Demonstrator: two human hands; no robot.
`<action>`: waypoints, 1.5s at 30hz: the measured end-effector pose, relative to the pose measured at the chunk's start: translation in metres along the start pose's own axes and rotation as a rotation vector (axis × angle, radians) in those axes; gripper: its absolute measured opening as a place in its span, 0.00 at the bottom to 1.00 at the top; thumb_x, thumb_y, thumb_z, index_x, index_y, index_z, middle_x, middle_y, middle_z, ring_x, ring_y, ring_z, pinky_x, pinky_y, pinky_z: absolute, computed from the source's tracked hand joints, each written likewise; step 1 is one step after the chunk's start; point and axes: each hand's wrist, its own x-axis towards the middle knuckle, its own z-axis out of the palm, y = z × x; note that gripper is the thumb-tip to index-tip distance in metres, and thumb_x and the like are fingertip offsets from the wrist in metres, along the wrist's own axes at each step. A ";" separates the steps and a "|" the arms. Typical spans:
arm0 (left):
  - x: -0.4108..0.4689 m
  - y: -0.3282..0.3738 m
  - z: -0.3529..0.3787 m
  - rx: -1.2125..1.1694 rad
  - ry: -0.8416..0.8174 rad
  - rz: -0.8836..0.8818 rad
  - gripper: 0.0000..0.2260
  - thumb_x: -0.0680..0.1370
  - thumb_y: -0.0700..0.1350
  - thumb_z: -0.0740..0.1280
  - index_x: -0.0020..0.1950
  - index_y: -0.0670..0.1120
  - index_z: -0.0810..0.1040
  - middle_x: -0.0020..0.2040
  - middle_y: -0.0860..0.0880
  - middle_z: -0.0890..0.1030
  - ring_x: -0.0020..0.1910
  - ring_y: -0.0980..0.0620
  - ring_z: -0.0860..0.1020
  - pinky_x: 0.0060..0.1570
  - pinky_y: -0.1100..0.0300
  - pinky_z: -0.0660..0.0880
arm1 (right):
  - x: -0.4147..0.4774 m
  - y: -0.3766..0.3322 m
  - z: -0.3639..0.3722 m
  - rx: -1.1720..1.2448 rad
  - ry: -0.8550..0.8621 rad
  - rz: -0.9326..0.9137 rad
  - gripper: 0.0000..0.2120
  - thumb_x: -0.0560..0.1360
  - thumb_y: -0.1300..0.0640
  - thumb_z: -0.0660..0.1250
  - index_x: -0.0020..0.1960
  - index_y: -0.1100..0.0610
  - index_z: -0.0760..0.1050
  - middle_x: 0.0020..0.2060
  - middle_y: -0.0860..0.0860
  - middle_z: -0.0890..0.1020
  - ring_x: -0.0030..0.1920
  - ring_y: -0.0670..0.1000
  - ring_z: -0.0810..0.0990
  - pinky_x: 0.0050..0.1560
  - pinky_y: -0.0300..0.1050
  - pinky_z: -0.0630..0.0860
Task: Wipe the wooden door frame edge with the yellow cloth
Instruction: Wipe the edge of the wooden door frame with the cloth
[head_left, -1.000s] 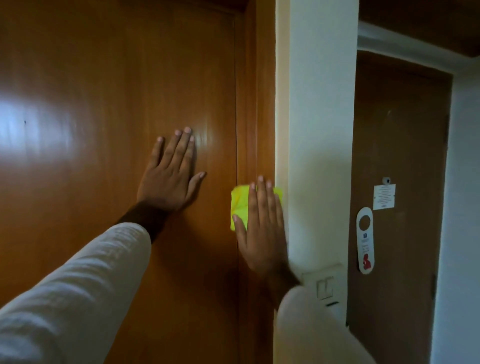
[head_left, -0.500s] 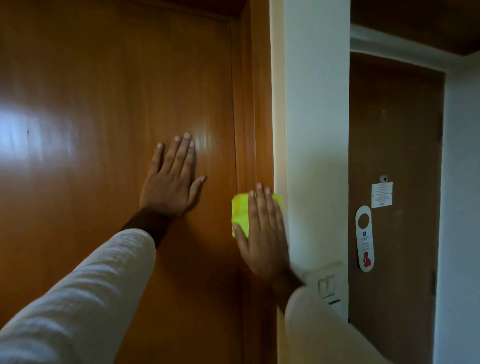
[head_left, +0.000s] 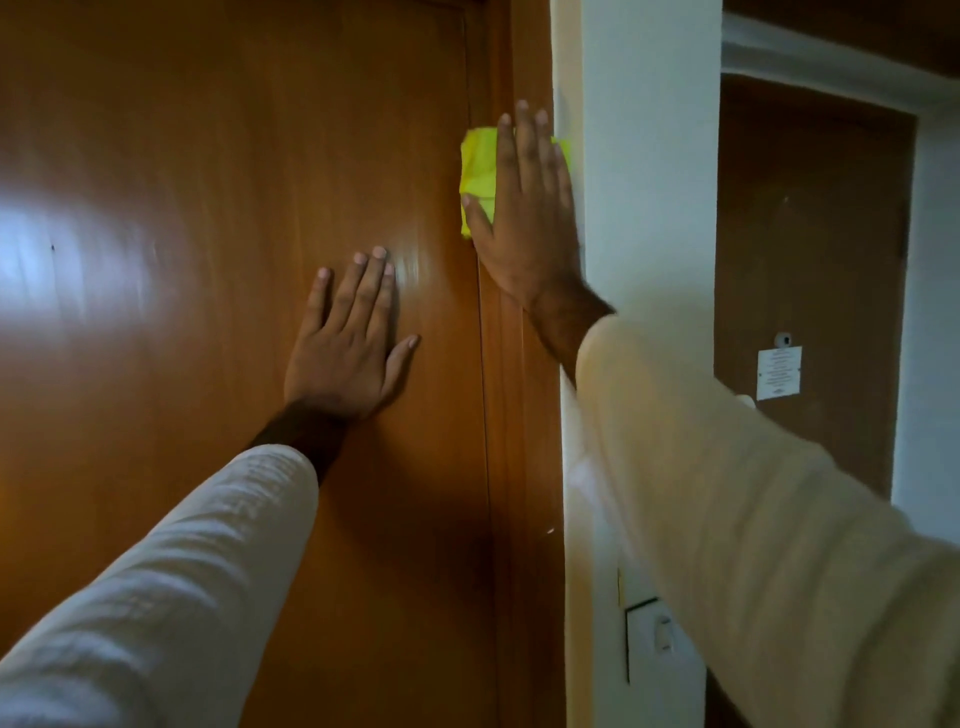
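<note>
the crumpled bright yellow cloth lies on the wooden door frame edge under the flat, open right hand, left hand spread flat beside that frame.

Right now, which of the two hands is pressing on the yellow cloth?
The right hand, flat over the yellow cloth on the door frame edge. The left hand rests bare on the door panel.

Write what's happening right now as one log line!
right hand: flat, pressing yellow cloth on door frame edge | left hand: flat on door
</note>
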 end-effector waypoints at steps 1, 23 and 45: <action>0.000 0.000 0.000 0.000 0.001 -0.002 0.36 0.86 0.63 0.45 0.86 0.40 0.50 0.87 0.41 0.50 0.87 0.43 0.50 0.84 0.39 0.51 | -0.020 0.000 0.002 0.007 0.004 -0.007 0.36 0.82 0.39 0.54 0.83 0.58 0.54 0.83 0.57 0.56 0.84 0.59 0.53 0.83 0.57 0.55; 0.000 0.000 0.001 -0.003 -0.011 -0.001 0.36 0.86 0.63 0.46 0.86 0.40 0.48 0.87 0.41 0.49 0.87 0.43 0.48 0.84 0.39 0.50 | -0.443 0.003 0.052 0.021 -0.267 0.043 0.37 0.79 0.42 0.61 0.82 0.57 0.54 0.84 0.53 0.50 0.82 0.58 0.57 0.83 0.52 0.48; -0.002 0.001 0.001 0.001 0.007 -0.007 0.36 0.86 0.63 0.46 0.86 0.40 0.49 0.87 0.42 0.49 0.87 0.44 0.48 0.84 0.39 0.50 | -0.050 0.001 0.012 0.067 0.065 0.015 0.37 0.82 0.34 0.53 0.82 0.57 0.59 0.82 0.56 0.61 0.83 0.59 0.57 0.82 0.56 0.54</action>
